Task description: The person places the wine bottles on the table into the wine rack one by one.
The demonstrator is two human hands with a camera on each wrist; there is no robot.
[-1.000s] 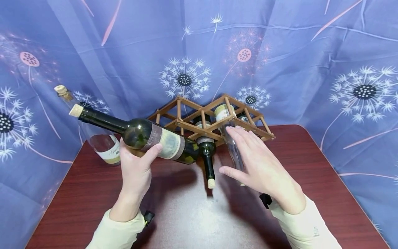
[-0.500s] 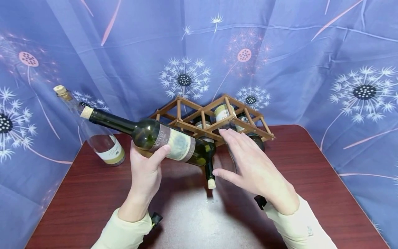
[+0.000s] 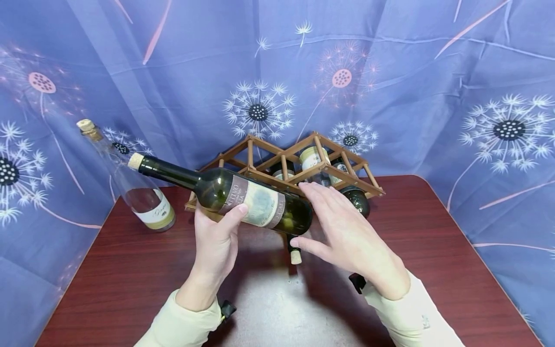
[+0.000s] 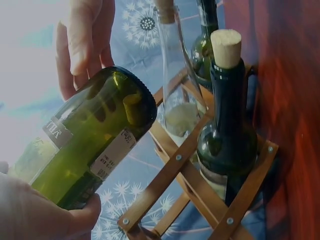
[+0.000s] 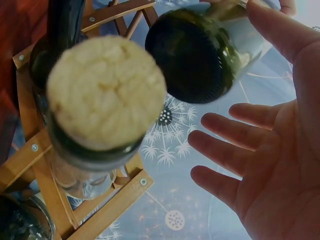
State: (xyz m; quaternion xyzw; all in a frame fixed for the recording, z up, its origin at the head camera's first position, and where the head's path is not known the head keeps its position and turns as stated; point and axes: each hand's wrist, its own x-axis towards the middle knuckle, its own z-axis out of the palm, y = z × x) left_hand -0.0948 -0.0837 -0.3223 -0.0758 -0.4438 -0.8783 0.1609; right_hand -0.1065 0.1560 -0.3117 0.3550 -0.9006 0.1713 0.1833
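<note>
A dark green wine bottle with a cork and a pale label is held off the table, tilted, its base pointing right. My left hand grips it around the body, thumb over the label. My right hand hovers by its base with fingers extended; in the right wrist view the palm faces the bottle, and contact cannot be made out. Behind them stands a wooden wine rack. A corked green bottle lies in it, mostly hidden in the head view behind the held bottle.
Left of the rack a clear corked bottle stands on the reddish wooden table. Inside the rack are also a clear bottle and a dark bottle with its base outward. A blue dandelion-print cloth hangs behind.
My left hand has carried the bottle rightward, so it now covers most of the racked green bottle's neck. My right hand has shifted slightly left, and the two are closer.
</note>
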